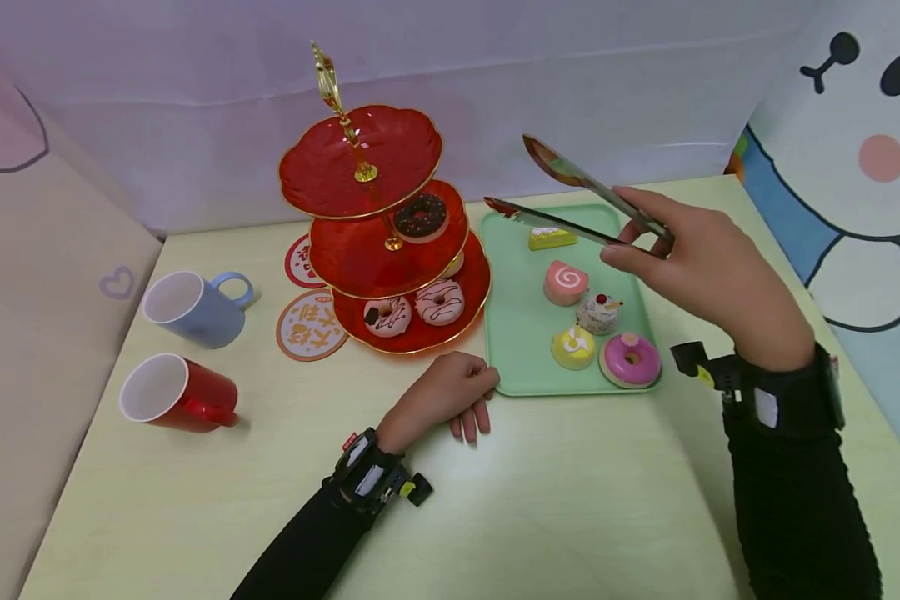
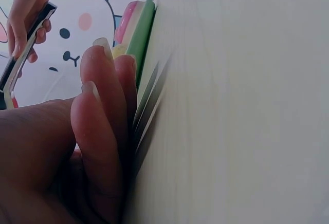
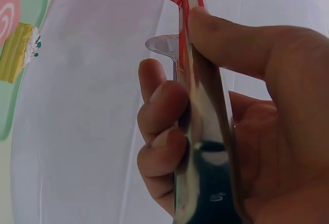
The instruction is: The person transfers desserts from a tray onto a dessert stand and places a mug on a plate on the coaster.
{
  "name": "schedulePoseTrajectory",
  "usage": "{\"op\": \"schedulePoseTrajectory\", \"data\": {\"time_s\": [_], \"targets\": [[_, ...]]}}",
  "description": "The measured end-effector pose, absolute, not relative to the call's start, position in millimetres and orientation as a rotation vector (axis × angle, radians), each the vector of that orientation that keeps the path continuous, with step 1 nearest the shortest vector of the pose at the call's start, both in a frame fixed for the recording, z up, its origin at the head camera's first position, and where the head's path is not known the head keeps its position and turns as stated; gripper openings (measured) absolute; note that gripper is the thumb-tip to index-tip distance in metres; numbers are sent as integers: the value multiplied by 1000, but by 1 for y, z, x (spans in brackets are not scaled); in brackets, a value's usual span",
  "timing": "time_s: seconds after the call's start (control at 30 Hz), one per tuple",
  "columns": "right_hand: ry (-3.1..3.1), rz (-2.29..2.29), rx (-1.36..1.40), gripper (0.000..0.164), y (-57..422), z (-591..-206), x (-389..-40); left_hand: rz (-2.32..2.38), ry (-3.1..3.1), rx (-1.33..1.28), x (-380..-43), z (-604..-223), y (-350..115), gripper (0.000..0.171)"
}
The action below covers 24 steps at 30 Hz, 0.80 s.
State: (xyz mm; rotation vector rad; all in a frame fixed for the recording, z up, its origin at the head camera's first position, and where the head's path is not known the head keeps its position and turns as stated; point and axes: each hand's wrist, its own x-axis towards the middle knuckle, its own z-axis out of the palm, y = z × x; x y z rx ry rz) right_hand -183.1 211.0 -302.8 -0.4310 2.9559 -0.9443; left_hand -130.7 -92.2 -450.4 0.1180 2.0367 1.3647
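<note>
My right hand [image 1: 720,267] grips metal tongs [image 3: 208,111] above the right side of the green tray [image 1: 521,367]. The tongs' two arms are spread, pointing left, with nothing between their tips. My left hand [image 1: 453,387] rests on the table by the tray's near left corner, fingers loosely bent and holding nothing I can see. On the tray lie a pink swirl cake [image 1: 566,282], a yellow cake slice [image 1: 552,238], a white cake with a cherry [image 1: 598,313], a round yellow cake [image 1: 573,347] and a purple-pink donut [image 1: 630,361].
Left of the tray stands a red three-tier stand [image 1: 360,158] with a gold handle. Its middle tier bears a chocolate donut [image 1: 420,218]; white-iced donuts [image 1: 440,302] lie on the bottom tier. A blue mug [image 1: 198,310], a red mug [image 1: 187,396] and round coasters [image 1: 311,327] are further left.
</note>
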Motion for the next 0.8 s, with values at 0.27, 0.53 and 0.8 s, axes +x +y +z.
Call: {"op": "schedulePoseTrajectory", "data": {"time_s": [0.27,0.53,0.8], "targets": [[2971,-887,-412,69,224,-305,-177,1355,2050,121,-130,-448,-92,33],[2916,-801,-353,74,237,-309,-171,1369,2054,134,-130,-449,-92,33],[2877,-701,-316,78,250,-315,-162,1380,2040,127,-129,-450,-92,33]]}}
